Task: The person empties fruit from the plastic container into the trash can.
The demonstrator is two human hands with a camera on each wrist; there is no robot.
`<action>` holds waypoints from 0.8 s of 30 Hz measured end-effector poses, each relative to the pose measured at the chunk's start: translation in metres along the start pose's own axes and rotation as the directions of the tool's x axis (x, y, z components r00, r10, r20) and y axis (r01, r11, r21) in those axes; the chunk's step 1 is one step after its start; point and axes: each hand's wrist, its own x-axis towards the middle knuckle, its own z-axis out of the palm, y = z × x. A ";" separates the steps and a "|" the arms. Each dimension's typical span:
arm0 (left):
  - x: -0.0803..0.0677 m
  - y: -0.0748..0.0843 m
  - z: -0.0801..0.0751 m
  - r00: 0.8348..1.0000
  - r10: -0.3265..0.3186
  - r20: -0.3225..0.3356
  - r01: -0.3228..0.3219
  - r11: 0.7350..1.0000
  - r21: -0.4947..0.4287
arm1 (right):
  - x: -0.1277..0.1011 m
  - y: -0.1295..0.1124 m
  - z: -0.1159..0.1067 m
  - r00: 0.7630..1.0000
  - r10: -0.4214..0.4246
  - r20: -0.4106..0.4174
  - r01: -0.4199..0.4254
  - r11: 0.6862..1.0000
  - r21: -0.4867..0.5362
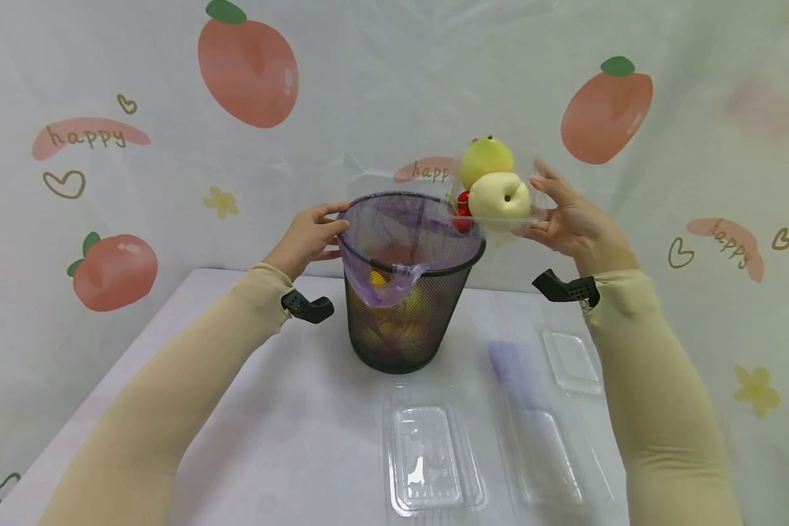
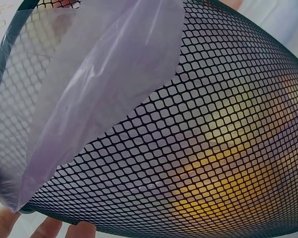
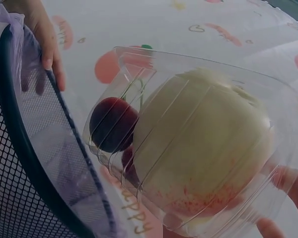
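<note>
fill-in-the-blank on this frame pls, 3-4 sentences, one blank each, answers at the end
1. The left hand grips the rim of the black mesh ____.
2. The right hand holds a clear plastic tray of fruit above the bin's ____.
3. The bin is lined with a bag coloured ____.
4. In the right wrist view, a dark red ____ sits beside the pale yellow fruit in the tray.

Missing words: bin; rim; purple; cherry

Lay on the white table: three empty clear trays — one nearest, another beside it under a blurred purple strip, a third farther back. Hung behind: peach-printed backdrop.
</note>
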 end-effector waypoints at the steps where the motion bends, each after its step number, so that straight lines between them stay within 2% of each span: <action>1: 0.000 0.000 0.000 1.000 0.000 0.001 0.000 1.000 0.002 | 0.001 0.000 0.002 1.000 -0.004 -0.012 0.004 1.000 -0.020; 7: 0.001 -0.002 0.000 1.000 0.006 0.003 -0.006 1.000 0.008 | 0.009 0.000 0.014 0.998 -0.034 -0.045 0.029 0.994 -0.108; 13: 0.004 -0.003 0.000 1.000 0.004 0.007 -0.004 1.000 -0.011 | 0.017 0.003 0.022 0.998 -0.059 -0.018 0.055 0.985 -0.165; 24: 0.004 -0.003 -0.001 1.000 0.008 0.010 -0.008 1.000 0.001 | 0.030 0.010 0.037 0.998 -0.034 -0.047 0.020 0.961 -0.277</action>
